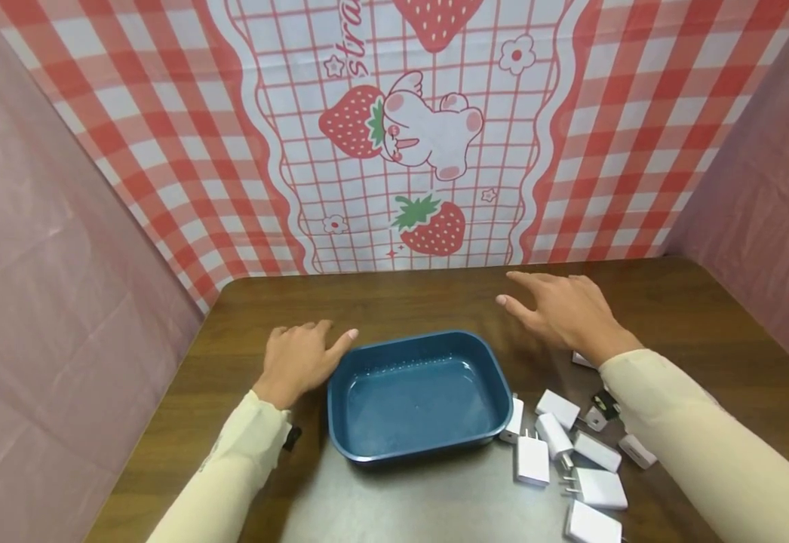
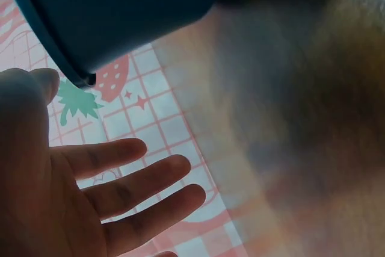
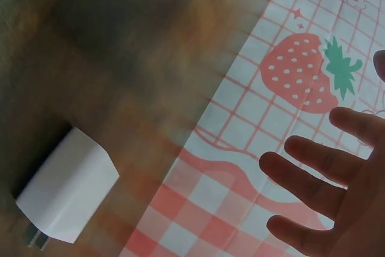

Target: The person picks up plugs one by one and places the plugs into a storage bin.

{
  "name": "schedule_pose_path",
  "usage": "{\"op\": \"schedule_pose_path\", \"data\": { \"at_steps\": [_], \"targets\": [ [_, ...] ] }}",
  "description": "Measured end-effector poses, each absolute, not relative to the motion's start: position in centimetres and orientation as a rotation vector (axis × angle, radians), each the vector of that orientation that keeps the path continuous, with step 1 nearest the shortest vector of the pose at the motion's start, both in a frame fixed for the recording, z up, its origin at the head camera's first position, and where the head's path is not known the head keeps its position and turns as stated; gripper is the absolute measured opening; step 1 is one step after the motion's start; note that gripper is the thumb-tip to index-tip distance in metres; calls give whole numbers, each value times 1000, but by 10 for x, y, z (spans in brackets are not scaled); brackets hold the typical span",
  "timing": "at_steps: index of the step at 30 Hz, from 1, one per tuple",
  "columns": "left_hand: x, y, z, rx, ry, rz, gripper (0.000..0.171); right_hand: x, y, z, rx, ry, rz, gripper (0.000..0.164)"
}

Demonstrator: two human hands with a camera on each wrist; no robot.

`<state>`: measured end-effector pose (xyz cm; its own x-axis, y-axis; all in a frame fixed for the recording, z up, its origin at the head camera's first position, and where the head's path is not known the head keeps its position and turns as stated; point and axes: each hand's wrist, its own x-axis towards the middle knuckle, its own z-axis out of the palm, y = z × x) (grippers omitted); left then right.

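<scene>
A blue rectangular tray [image 1: 415, 407] with raised walls stands on the wooden table, nothing inside it. My left hand [image 1: 297, 358] is beside the tray's left back corner, thumb near the rim, fingers spread. In the left wrist view its fingers [image 2: 141, 191] are extended and hold nothing, with the tray wall [image 2: 132, 10] above them. My right hand [image 1: 564, 313] hovers right of the tray over the back of the table, fingers loosely spread and holding nothing. One white plug-in charger [image 3: 69, 185] lies near it in the right wrist view.
Several white chargers [image 1: 598, 489] lie scattered right of the tray, some against its right front corner. A small black item [image 1: 605, 405] lies among them, partly under the right sleeve. A strawberry-print cloth [image 1: 428, 151] hangs behind the table [image 1: 394, 298], with pink drapes [image 1: 62, 264] at the sides.
</scene>
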<state>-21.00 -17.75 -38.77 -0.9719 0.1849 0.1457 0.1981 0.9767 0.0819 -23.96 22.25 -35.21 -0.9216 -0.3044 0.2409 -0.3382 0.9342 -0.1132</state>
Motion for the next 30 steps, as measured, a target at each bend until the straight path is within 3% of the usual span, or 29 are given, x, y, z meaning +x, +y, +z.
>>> {"op": "schedule_pose_path", "data": {
  "at_steps": [19, 30],
  "targets": [
    [-188, -176, -401, -244, -2858, -252, 66, -208, 221, -368, 509, -2862, 221, 64],
    [-176, -175, -407, -179, -2873, -393, 77, -182, 219, -368, 491, -2939, 216, 70]
  ]
}}
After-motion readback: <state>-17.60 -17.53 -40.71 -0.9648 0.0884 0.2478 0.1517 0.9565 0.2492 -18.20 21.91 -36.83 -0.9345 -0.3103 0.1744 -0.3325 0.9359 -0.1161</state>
